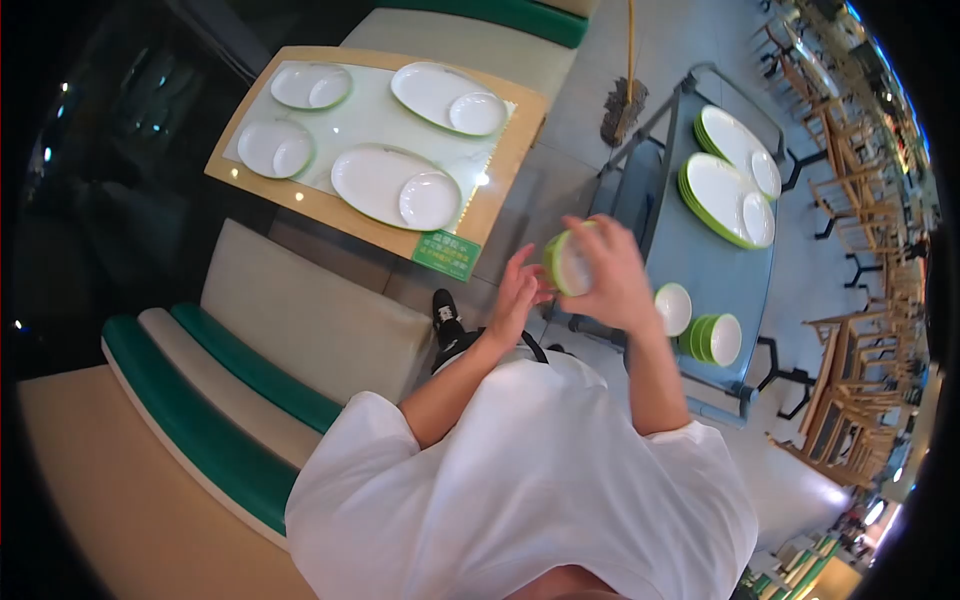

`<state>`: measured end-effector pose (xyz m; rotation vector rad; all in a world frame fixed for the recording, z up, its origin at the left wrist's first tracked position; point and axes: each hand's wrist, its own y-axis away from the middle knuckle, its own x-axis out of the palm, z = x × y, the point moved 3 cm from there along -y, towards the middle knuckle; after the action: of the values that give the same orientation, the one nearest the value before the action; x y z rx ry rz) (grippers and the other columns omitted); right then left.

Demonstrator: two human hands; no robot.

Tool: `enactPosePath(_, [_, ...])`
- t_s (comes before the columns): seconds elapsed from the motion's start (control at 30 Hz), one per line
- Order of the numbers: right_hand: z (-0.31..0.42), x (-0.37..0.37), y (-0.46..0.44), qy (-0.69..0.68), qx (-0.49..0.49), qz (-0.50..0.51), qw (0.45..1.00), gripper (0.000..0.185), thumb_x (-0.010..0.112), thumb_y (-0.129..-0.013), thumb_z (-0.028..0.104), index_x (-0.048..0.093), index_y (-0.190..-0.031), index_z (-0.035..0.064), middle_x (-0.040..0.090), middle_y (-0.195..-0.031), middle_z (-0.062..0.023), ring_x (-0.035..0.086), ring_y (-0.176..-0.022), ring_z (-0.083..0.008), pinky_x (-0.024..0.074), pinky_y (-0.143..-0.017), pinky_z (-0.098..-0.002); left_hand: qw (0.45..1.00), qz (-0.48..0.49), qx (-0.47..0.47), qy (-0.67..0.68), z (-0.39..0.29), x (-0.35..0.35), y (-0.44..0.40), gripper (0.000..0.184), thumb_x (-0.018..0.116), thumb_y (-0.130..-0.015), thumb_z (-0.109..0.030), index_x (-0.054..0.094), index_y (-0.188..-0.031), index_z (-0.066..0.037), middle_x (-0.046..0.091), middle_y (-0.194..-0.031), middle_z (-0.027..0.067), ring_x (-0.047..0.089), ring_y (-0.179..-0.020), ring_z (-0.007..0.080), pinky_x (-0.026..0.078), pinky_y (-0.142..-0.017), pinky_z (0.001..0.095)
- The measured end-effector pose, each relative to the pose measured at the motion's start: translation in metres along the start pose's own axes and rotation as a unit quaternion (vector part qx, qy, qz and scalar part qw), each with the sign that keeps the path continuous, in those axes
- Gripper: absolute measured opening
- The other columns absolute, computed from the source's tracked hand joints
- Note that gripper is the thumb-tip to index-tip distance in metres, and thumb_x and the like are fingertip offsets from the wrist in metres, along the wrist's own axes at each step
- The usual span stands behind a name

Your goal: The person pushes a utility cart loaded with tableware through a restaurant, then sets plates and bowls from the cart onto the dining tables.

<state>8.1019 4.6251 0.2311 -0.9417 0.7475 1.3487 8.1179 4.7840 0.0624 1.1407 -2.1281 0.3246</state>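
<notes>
Between the table and the cart, my right hand point(612, 268) is closed on a small stack of white bowls point(570, 264) with green outsides, tilted on its side. My left hand point(520, 300) is just left of the bowls with its fingers apart; whether a fingertip touches them is hard to tell. On the grey-blue cart point(705, 270), near my right forearm, sit a white bowl point(673, 309) and a stack of green bowls point(715, 340). Farther along the cart are two stacks of oval plates point(715, 190) with green rims.
A wooden-edged table point(355, 222) at upper left holds several divided plates point(385, 185) and a green card point(447, 254). Padded benches point(300, 290) flank it. A mop point(625, 108) stands behind the cart. Wooden chairs point(850, 375) line the right.
</notes>
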Motion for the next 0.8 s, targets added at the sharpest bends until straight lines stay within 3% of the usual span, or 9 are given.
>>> enactPosePath(0.1, [0.026, 0.097, -0.049, 0.006, 0.004, 0.065, 0.998, 0.101, 0.091, -0.057, 0.034, 0.053, -0.149, 0.0148, 0.050, -0.142, -0.0253, 0.052, -0.125, -0.0457, 0.0457, -0.108, -0.0500, 0.991, -0.125, -0.023, 0.029, -0.026, -0.056, -0.017, 0.075, 0.070, -0.099, -0.041, 0.034, -0.157, -0.008, 0.058, -0.128, 0.0134, 0.062, -0.111, 0.0186, 0.053, -0.089, 0.0325])
enactPosePath(0.2, [0.049, 0.167, -0.094, 0.024, -0.002, 0.120, 0.992, 0.103, 0.093, -0.059, 0.040, 0.052, -0.150, 0.0165, 0.050, -0.142, -0.0259, 0.053, -0.125, -0.0458, 0.0459, -0.108, -0.0503, 0.951, -0.232, -0.111, -0.173, -0.047, -0.136, -0.017, 0.060, 0.070, -0.098, -0.034, 0.049, -0.146, -0.006, 0.063, -0.114, 0.0128, 0.065, -0.102, 0.0195, 0.053, -0.081, 0.0303])
enactPosePath(0.33, [0.047, 0.255, -0.154, 0.050, 0.009, 0.135, 0.990, 0.109, 0.094, -0.058, 0.043, 0.046, -0.153, 0.0188, 0.049, -0.143, -0.0247, 0.051, -0.127, -0.0465, 0.0465, -0.108, -0.0513, 0.940, -0.288, -0.097, -0.158, -0.063, -0.215, -0.010, 0.059, 0.069, -0.099, -0.039, 0.051, -0.144, -0.005, 0.064, -0.113, 0.0114, 0.062, -0.104, 0.0174, 0.050, -0.085, 0.0300])
enactPosePath(0.43, [0.040, 0.298, -0.198, 0.084, 0.048, 0.140, 0.985, 0.112, 0.094, -0.059, 0.042, 0.041, -0.155, 0.0207, 0.046, -0.144, -0.0237, 0.050, -0.129, -0.0461, 0.0465, -0.109, -0.0518, 0.927, -0.260, -0.171, -0.210, -0.057, -0.273, 0.006, 0.056, 0.069, -0.099, -0.040, 0.056, -0.140, -0.005, 0.065, -0.113, 0.0091, 0.061, -0.104, 0.0166, 0.048, -0.086, 0.0296])
enactPosePath(0.47, [0.039, 0.310, -0.207, 0.101, 0.073, 0.154, 0.980, 0.113, 0.094, -0.059, 0.042, 0.039, -0.155, 0.0220, 0.045, -0.146, -0.0230, 0.049, -0.130, -0.0458, 0.0464, -0.110, -0.0519, 0.917, -0.266, -0.199, -0.221, -0.061, -0.284, 0.016, 0.049, 0.070, -0.099, -0.040, 0.061, -0.132, -0.005, 0.067, -0.107, 0.0056, 0.061, -0.096, 0.0141, 0.049, -0.082, 0.0277])
enactPosePath(0.57, [0.037, 0.333, -0.225, 0.115, 0.108, 0.189, 0.969, 0.112, 0.094, -0.059, 0.039, 0.039, -0.155, 0.0242, 0.043, -0.147, -0.0217, 0.049, -0.131, -0.0457, 0.0461, -0.110, -0.0520, 0.924, -0.254, -0.228, -0.174, -0.073, -0.305, 0.039, 0.042, 0.070, -0.099, -0.038, 0.064, -0.126, -0.007, 0.068, -0.101, 0.0030, 0.061, -0.088, 0.0115, 0.050, -0.078, 0.0263])
enactPosePath(0.6, [0.037, 0.336, -0.229, 0.094, 0.121, 0.208, 0.966, 0.114, 0.096, -0.059, 0.036, 0.038, -0.156, 0.0237, 0.040, -0.153, -0.0264, 0.045, -0.135, -0.0498, 0.0437, -0.114, -0.0529, 0.922, -0.256, -0.229, -0.179, -0.078, -0.309, 0.044, 0.042, 0.070, -0.099, -0.038, 0.064, -0.126, -0.007, 0.068, -0.101, 0.0030, 0.061, -0.088, 0.0115, 0.050, -0.078, 0.0263])
enactPosePath(0.7, [0.028, 0.352, -0.231, 0.100, 0.120, 0.186, 0.970, 0.114, 0.095, -0.059, 0.036, 0.038, -0.157, 0.0240, 0.039, -0.154, -0.0260, 0.045, -0.135, -0.0496, 0.0445, -0.113, -0.0533, 0.917, -0.264, -0.224, -0.198, -0.096, -0.321, 0.057, 0.037, 0.069, -0.099, -0.035, 0.065, -0.123, -0.007, 0.068, -0.099, 0.0020, 0.061, -0.084, 0.0108, 0.051, -0.075, 0.0268])
enactPosePath(0.8, [0.024, 0.357, -0.239, 0.080, 0.151, 0.196, 0.966, 0.117, 0.096, -0.058, 0.042, 0.036, -0.158, 0.0244, 0.037, -0.156, -0.0257, 0.043, -0.138, -0.0502, 0.0422, -0.115, -0.0543, 0.906, -0.269, -0.247, -0.214, -0.115, -0.331, 0.067, 0.039, 0.066, -0.100, -0.041, 0.064, -0.126, -0.013, 0.067, -0.107, 0.0014, 0.062, -0.091, 0.0130, 0.049, -0.077, 0.0298])
